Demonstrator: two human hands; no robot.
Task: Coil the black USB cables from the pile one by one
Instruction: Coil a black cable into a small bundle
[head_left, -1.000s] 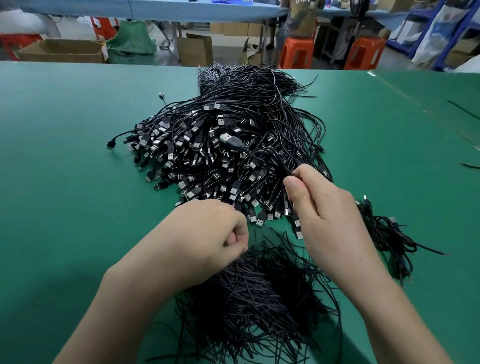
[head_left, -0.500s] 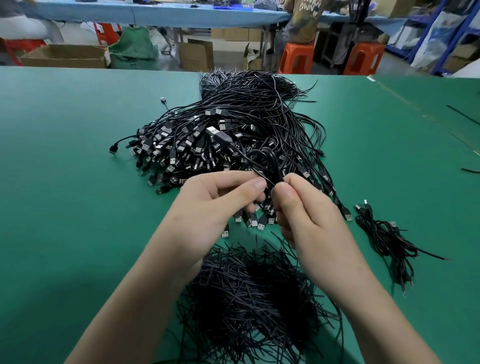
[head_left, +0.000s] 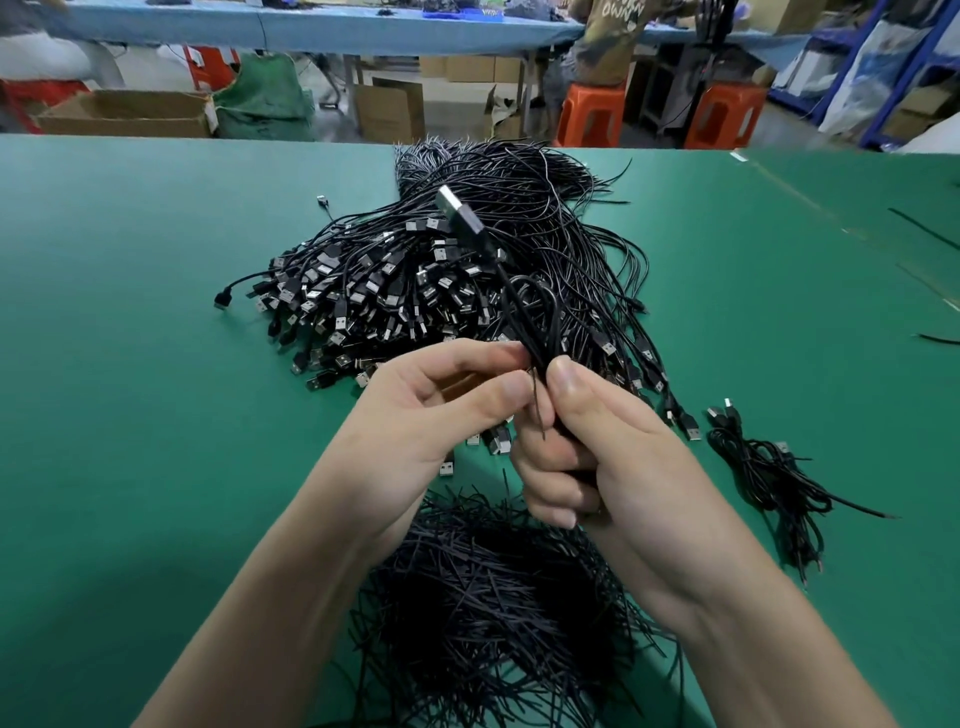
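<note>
Green table (head_left: 130, 441): left hand (head_left: 415, 415), right hand (head_left: 613, 452) fingers (head_left: 569, 382) pinch USB cable (head_left: 513, 306) standing near-upright, plug (head_left: 460, 210) topmost, leaning left.

— How was the cable (head_left: 514, 306) posed?
— It was looped and held aloft, its plug (head_left: 460, 213) pointed up.
— And the pile (head_left: 405, 280)?
— It was heaped beneath, black, plugs fanned leftward.

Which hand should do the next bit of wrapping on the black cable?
Probably the left hand. It only pinches the looped black USB cable with its fingertips, so it can let go easily. The right hand has its fingers curled round the loops, so it should hold them.
</note>
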